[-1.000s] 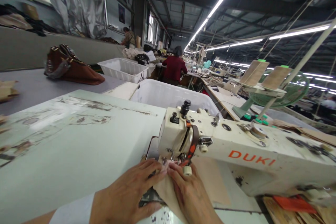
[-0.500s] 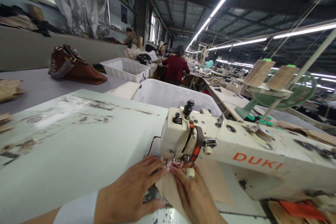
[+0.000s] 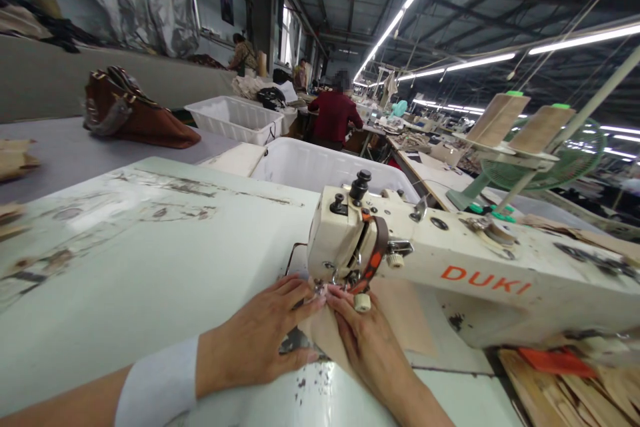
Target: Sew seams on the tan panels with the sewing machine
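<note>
Little has shifted since a moment ago: your hands stay at the needle while more of your left forearm shows. Your pale green bench (image 3: pixel 150 267) carries the white sewing machine (image 3: pixel 475 280), its head at the left. Under the presser foot lies the tan fabric piece (image 3: pixel 325 337), its long axis running from you toward the needle, narrow end pointing away. Your left hand (image 3: pixel 255 340) and right hand (image 3: pixel 367 347) press flat on it, fingertips nearly meeting; neither grip closes around anything.
</note>
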Available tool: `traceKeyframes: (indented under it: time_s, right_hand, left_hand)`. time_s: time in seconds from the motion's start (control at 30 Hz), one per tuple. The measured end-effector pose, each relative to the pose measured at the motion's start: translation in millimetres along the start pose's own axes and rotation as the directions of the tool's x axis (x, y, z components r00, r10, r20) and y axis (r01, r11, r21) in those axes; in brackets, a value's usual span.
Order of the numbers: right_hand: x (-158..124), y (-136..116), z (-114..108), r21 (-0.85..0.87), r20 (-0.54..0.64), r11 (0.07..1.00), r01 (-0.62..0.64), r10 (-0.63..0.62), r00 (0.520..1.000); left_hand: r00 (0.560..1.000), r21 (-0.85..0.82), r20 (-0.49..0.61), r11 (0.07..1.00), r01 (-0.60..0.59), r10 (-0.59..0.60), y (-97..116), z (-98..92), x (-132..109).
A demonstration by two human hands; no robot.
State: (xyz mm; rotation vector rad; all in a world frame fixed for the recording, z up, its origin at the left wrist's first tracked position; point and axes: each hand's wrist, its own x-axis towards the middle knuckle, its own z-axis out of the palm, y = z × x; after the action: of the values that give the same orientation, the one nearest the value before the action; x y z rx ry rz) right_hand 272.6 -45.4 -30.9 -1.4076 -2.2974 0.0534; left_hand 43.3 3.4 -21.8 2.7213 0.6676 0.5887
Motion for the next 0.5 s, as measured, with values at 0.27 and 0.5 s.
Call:
traceKeyframes:
  time_s: [0.27,0.5]
  right_hand:
    - [-0.9,0.6,0.7,0.005,0.060,1.000,-0.010,0.010,0.998]
    - [1.2,5.8,-6.3,-0.032,-0.017,0.997,-0.073,0.073,0.997]
  left_hand:
    - [1.000,0.025,0.012,1.000,-0.002,0.002,2.4,-3.0,3.2]
    - [1.000,0.043,0.015,0.999,0.021,-0.022,2.9,-3.1,1.2]
